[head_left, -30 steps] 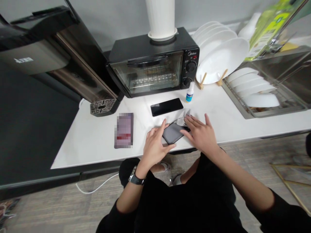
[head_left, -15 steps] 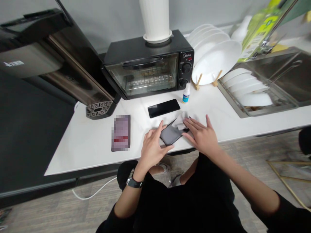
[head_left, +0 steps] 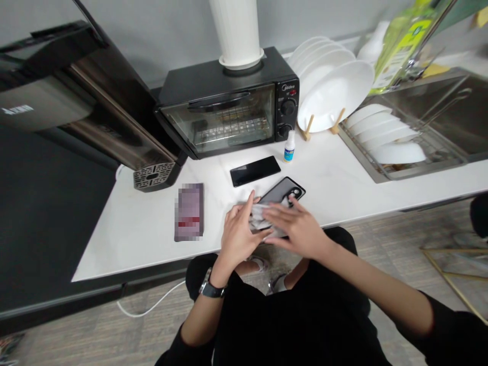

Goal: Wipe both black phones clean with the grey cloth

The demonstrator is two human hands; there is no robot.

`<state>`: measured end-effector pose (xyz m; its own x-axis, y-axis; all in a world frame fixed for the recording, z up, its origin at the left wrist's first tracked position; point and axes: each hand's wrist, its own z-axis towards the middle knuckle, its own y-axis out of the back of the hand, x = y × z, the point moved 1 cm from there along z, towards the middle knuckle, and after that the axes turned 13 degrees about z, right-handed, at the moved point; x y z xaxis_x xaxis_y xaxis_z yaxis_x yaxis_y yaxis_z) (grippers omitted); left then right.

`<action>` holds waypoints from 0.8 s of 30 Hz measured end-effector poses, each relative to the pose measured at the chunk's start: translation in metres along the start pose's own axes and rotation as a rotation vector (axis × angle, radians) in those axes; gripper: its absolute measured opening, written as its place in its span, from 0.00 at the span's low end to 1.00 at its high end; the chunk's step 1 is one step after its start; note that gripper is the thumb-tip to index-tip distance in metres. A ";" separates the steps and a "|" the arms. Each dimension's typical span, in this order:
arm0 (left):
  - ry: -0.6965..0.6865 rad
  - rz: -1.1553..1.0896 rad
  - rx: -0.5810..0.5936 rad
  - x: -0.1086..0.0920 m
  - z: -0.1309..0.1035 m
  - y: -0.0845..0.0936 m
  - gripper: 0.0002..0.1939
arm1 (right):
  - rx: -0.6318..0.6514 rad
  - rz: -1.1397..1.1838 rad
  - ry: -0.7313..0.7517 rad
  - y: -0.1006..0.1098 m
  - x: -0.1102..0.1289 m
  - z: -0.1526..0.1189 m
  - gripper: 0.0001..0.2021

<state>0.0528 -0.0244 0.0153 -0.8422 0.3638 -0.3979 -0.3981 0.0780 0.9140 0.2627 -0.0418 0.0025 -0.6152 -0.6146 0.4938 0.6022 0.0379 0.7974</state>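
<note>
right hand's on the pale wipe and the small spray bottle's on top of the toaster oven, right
Not on top: the head view shows the small spray bottle on the countertop in front of the toaster oven. The right hand is on the pale wipe.

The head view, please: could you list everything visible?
Counter: 1, white, centre
Phone or case: 1, grey, counter front
Wipe: 1, whitish, atop it
Toaster oven: 1, black, counter back
Pot: 1, white, on oven
Flat device: 1, black, before oven
Small bottle: 1, white, before oven
Pixelated item: 1, purplish, counter left
Machine: 1, dark, left
Plates: several, white, beside oven
Sink: 1, grey, right
Dishes: several, white, in sink
Large bottle: 1, green, behind sink
Cable: 1, white, lower left
Watch: 1, black, left wrist
Left hand: 1, bare, beside wipe
Right hand: 1, bare, on wipe
</note>
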 end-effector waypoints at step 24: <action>-0.022 0.016 -0.007 -0.001 -0.001 -0.001 0.58 | 0.022 -0.016 0.051 0.005 -0.004 0.000 0.31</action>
<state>0.0534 -0.0255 0.0149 -0.8401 0.3853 -0.3817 -0.3877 0.0654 0.9194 0.2678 -0.0396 0.0046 -0.5973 -0.6546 0.4634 0.5809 0.0453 0.8127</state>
